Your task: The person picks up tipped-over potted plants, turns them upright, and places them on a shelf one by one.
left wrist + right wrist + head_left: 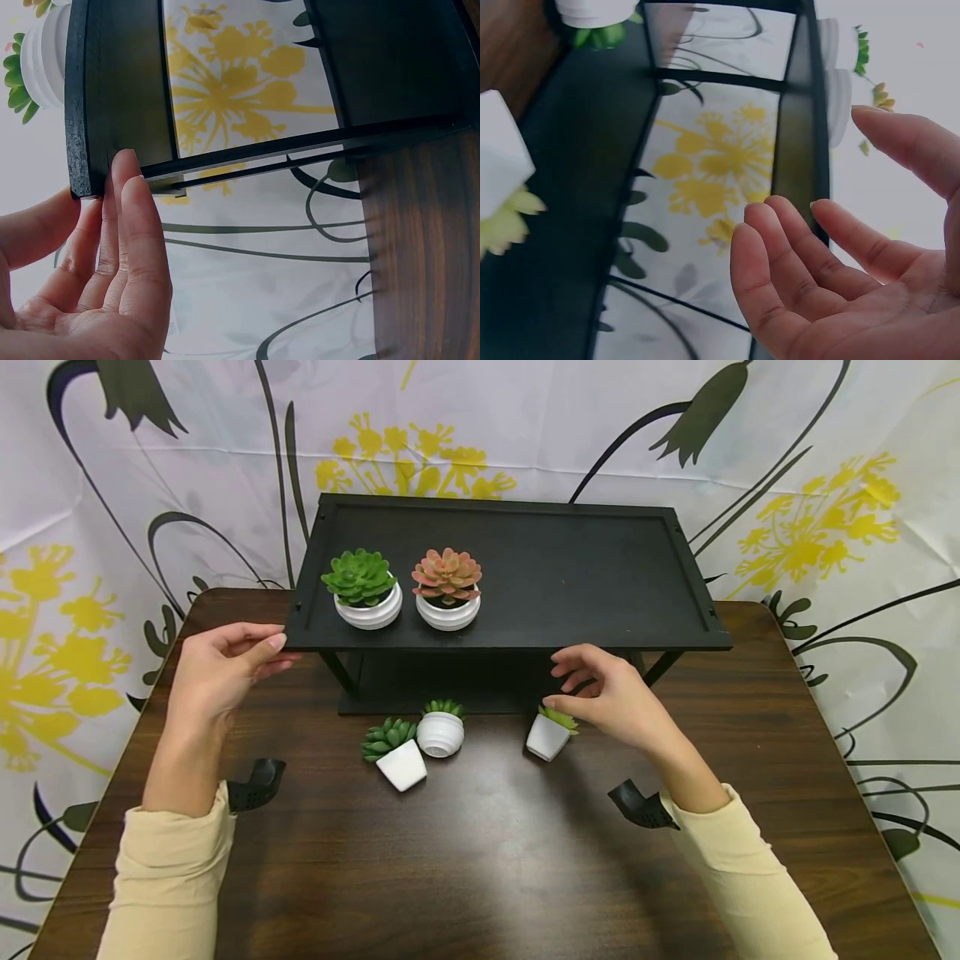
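My left hand (213, 672) pinches the front left corner of a black two-tier shelf (577, 577), thumb above the top board and fingers under it in the left wrist view. A green succulent (360, 578) and a pink succulent (447, 578), both in round white pots, stand on the top board's left half. My right hand (618, 697) hovers by the shelf's front edge, fingers loosely bent and holding nothing. Below it, a small light-green succulent in a square white pot (547, 737) lies tilted on the table.
Left of centre, in front of the shelf, a dark-green succulent in a square white pot (402, 766) lies tipped beside another in a round white pot (440, 733). The brown wooden table (465, 877) carries everything. A flower-patterned cloth (570, 427) hangs behind.
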Available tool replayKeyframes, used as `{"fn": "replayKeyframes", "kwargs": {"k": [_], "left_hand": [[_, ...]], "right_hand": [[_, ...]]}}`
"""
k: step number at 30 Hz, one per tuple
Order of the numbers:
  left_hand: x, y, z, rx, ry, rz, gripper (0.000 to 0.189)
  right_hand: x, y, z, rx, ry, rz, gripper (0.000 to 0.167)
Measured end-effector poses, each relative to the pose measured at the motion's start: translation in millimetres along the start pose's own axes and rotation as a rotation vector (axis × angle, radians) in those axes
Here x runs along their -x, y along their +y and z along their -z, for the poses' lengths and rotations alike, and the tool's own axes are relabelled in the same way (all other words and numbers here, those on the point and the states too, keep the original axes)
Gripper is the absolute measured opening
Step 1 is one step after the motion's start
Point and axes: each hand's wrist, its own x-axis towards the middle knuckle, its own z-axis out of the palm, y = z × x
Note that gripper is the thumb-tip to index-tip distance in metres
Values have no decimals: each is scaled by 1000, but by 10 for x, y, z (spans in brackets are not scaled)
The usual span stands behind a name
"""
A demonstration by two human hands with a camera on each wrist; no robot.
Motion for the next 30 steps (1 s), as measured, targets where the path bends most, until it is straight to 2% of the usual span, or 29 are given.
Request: {"fn": "replayKeyframes", "kwargs": {"k": [17, 30], "left_hand": [[3, 6, -1, -7, -1, 7, 17], [1, 5, 0, 18, -1, 15, 17]], "right_hand": [[224, 604, -212, 11, -7, -165, 44], [336, 889, -384, 19, -19, -261, 40]]}}
